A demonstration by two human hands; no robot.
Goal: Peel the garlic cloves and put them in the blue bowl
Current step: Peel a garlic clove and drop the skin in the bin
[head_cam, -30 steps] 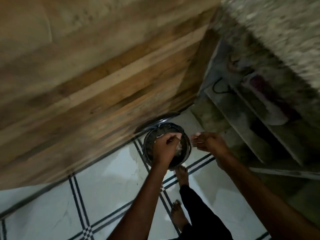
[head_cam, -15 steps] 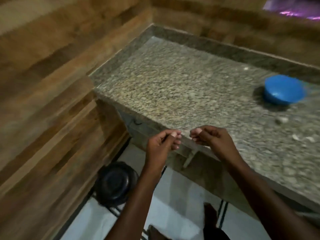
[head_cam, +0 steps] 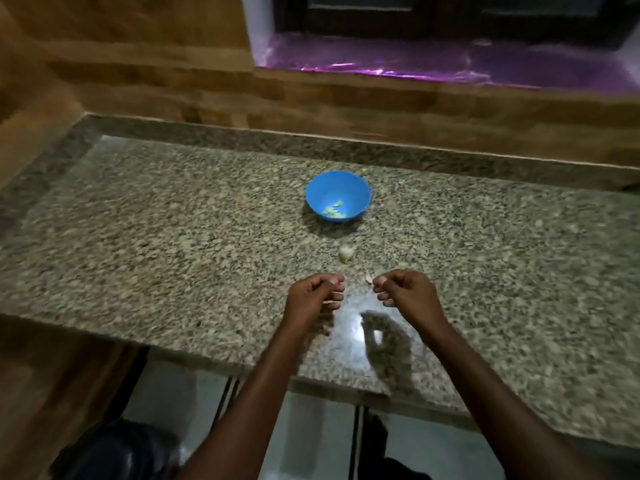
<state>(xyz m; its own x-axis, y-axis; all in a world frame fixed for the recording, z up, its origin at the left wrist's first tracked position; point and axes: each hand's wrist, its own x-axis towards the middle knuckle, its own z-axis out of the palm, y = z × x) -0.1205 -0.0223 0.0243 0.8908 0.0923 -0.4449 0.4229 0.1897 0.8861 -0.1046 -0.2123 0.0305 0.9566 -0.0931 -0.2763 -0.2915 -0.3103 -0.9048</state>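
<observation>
Both curled hands' grip, left hand (head_cam: 313, 297) and right hand (head_cam: 405, 294), blurs (contents unreadable) before blue bowl (head_cam: 337, 195).

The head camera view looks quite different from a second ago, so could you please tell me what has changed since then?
The view swung up from the floor bin to the counter. The left hand left the bin; both hands now hover over the counter near the loose garlic, right hand beside a small clove. Unchanged: both hands stay curled, close together; whether they hold anything is unclear. The blue bowl hasn't visibly moved.

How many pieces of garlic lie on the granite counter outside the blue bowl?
2: a pale whitish garlic piece before the round blue plastic bowl, a smaller pale one between the hands. Others may be hidden.
</observation>
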